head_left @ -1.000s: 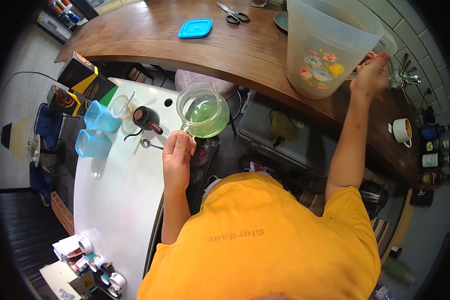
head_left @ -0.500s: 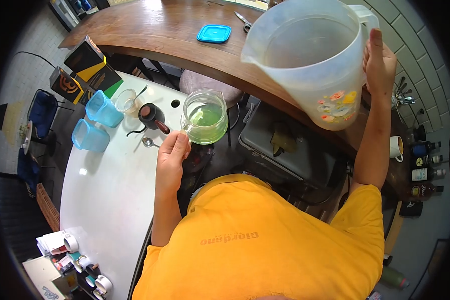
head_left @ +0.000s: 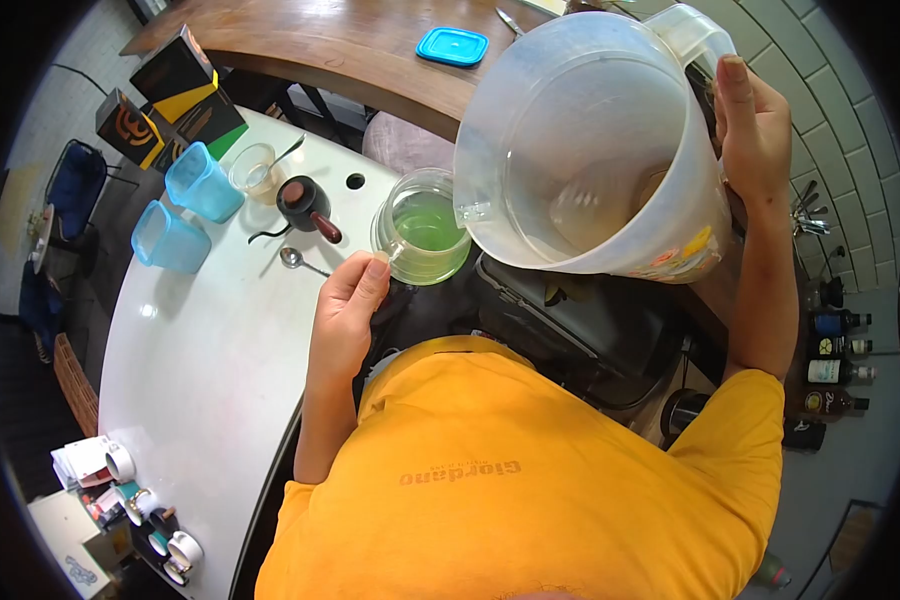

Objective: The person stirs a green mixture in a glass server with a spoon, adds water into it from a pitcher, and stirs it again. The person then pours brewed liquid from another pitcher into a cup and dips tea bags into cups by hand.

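Observation:
My left hand (head_left: 348, 310) is closed on the handle of a glass pitcher (head_left: 425, 265) with pale green liquid inside. Gripped by its handle in my right hand (head_left: 755, 130) is a big translucent plastic jug (head_left: 570, 190) with a floral print, tilted so that its spout comes close to the glass pitcher's rim. A small amount of clear liquid appears to lie inside the jug. I cannot tell whether any is flowing out. Both vessels are held up off the surfaces.
On the white counter (head_left: 200, 360) stand two blue plastic containers (head_left: 170, 238), a glass cup (head_left: 255, 172), a dark kettle (head_left: 300, 202) and a spoon (head_left: 292, 258). A blue lid (head_left: 452, 46) lies on the wooden bar (head_left: 350, 45). Bottles (head_left: 836, 372) line the right wall.
My right hand has tipped the plastic jug further and lowered it, bringing its spout to the glass pitcher. The glass pitcher has shifted slightly right in view.

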`<state>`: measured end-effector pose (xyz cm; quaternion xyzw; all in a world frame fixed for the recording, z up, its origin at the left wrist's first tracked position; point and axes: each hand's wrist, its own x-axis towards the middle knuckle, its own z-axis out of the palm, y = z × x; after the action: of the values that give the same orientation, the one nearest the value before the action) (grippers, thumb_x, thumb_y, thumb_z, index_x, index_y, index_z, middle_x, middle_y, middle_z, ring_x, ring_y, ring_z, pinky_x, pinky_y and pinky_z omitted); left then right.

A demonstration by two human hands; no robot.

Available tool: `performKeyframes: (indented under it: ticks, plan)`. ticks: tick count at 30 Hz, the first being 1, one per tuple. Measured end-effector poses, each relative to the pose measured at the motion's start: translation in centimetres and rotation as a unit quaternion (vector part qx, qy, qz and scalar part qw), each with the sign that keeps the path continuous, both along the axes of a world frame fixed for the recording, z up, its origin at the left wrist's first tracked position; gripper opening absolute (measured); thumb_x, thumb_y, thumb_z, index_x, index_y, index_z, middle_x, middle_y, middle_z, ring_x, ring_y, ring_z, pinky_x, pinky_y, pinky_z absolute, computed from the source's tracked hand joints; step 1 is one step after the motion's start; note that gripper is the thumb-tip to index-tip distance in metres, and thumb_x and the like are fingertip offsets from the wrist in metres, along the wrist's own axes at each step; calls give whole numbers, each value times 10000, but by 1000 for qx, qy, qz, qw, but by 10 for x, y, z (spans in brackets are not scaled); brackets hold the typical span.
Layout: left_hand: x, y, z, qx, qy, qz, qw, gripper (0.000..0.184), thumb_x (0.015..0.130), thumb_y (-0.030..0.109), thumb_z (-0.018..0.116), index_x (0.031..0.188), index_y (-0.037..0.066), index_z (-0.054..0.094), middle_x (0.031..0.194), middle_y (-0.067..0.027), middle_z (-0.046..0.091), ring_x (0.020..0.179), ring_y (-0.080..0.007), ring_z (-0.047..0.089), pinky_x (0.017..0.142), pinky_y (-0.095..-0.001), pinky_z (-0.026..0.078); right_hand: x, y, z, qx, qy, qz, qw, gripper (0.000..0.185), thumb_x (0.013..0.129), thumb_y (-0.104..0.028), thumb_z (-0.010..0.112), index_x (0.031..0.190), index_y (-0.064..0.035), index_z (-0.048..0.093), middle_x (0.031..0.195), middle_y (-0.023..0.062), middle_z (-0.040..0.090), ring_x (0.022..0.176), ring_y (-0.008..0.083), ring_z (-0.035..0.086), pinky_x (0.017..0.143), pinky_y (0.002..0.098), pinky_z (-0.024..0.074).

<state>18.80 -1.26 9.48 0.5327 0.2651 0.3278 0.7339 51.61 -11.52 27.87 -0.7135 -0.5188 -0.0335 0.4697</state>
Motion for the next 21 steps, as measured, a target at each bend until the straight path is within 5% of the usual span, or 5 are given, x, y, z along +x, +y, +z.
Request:
performKeyframes:
  ticks: [21]
  plan:
    - [-14, -17, 7, -67, -62, -13, 996, 262, 949, 243, 498, 756, 66, 483, 666, 32, 362, 641, -83, 337, 602, -229, 294, -11, 14, 13, -46, -101, 28, 993, 527, 926, -515, 449, 604, -98, 426, 548, -80, 304, 501, 28, 252, 463, 218, 189]
